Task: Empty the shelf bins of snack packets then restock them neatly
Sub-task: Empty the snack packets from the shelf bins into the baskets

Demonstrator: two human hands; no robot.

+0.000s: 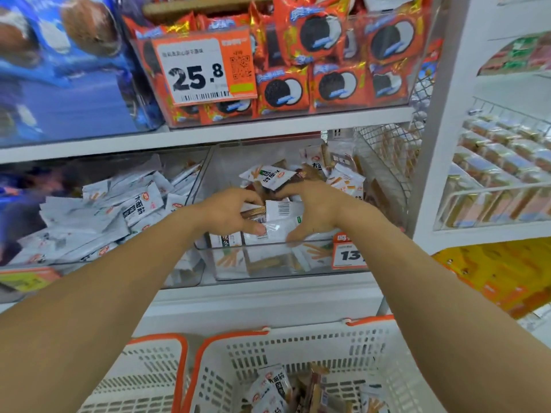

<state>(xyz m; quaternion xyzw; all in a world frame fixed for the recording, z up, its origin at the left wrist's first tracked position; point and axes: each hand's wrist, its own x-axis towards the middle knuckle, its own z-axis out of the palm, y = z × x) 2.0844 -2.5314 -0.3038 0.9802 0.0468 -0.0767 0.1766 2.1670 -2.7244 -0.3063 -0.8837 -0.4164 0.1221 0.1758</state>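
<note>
Nearest, 2 white slotted baskets with orange rims: right basket (298,350) holds a few white snack packets (269,386) at its bottom, left basket (143,371) sits just beside it, contents not visible. Both forearms reach up over the baskets into the clear shelf bin (268,260) at the front edge of the middle shelf. Left hand (229,208) and right hand (316,208) curl fingers around 1 shared bundle of white packets (280,213) above the bin's front wall, thumbs underneath. More packets fill the bin behind. Orange price tag (348,253) on the bin's front right corner. Neighbouring bin (98,204) to the left piled with white packets. Upper shelf: orange cookie packs (328,34), tag reading 25.8 (202,67)
</note>
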